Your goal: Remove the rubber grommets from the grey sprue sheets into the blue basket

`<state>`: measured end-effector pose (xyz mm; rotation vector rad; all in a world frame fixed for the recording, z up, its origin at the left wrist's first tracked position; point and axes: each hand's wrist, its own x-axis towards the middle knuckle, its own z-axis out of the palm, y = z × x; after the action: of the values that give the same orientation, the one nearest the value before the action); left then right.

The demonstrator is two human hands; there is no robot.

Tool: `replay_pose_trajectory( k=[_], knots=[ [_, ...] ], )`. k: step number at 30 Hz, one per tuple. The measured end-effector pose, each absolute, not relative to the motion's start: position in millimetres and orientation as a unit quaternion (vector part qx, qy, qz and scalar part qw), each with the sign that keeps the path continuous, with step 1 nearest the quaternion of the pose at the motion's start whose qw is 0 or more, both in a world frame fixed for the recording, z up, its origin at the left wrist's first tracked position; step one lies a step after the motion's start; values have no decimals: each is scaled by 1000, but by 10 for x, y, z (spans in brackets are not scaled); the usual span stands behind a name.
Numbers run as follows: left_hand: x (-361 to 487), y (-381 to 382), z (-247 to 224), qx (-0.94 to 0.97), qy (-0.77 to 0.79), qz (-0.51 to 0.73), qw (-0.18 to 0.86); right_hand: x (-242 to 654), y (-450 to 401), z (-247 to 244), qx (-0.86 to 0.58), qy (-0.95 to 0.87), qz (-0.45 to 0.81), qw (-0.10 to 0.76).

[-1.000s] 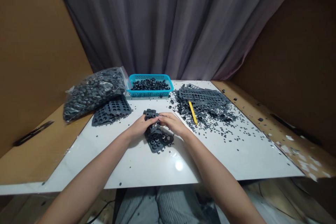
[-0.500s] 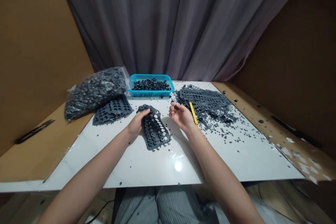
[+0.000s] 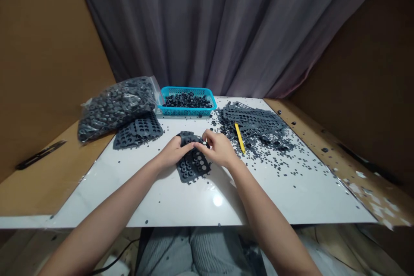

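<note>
A black rubber sheet (image 3: 190, 169) with rows of ring-shaped parts and a line of open holes lies on the white table. My left hand (image 3: 174, 151) grips its upper left part, thumb on top. My right hand (image 3: 217, 147) is closed at the sheet's upper right edge, its thumb meeting the left thumb; the fingertips are partly hidden. To the right lies a yellow tool (image 3: 239, 138) beside a pile of punched black sheets (image 3: 254, 120).
Behind the hands stands a blue basket (image 3: 188, 111) holding small black parts. A clear bag (image 3: 116, 108) of black pieces rests at the left on more sheets (image 3: 139, 131). Small black bits are scattered at the right, and a black knife (image 3: 41, 154) lies far left.
My right hand has moved left and down from beside the sheet onto its upper right edge. My left hand has shifted slightly right, its thumb now touching the right one.
</note>
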<state>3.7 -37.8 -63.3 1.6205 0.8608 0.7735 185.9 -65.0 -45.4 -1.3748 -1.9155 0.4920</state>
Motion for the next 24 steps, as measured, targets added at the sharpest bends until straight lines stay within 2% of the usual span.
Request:
replay_pose_trajectory(
  k=[3, 6, 9, 13, 15, 18, 20, 24],
  knots=[
    [10, -369, -615, 721, 348, 313, 511, 1860, -674, -431, -521, -800, 157, 252],
    [-6, -360, -624, 745, 346, 311, 479, 1867, -656, -445, -488, -823, 184, 225],
    [31, -372, -658, 726, 364, 339, 475, 1801, -633, -507, -428, -807, 297, 276],
    [154, -398, -688, 543, 388, 417, 618, 1626, -605, -609, -342, -622, 591, 384],
    [189, -389, -672, 443, 382, 448, 676, 1579, -582, -630, -293, -513, 683, 429],
    [164, -343, -631, 350, 375, 479, 713, 1626, -533, -615, -247, -416, 704, 519],
    [124, -306, -620, 342, 377, 511, 693, 1702, -502, -596, -245, -390, 689, 560],
    [81, -285, -654, 370, 382, 537, 655, 1800, -487, -566, -275, -413, 672, 550]
  ],
)
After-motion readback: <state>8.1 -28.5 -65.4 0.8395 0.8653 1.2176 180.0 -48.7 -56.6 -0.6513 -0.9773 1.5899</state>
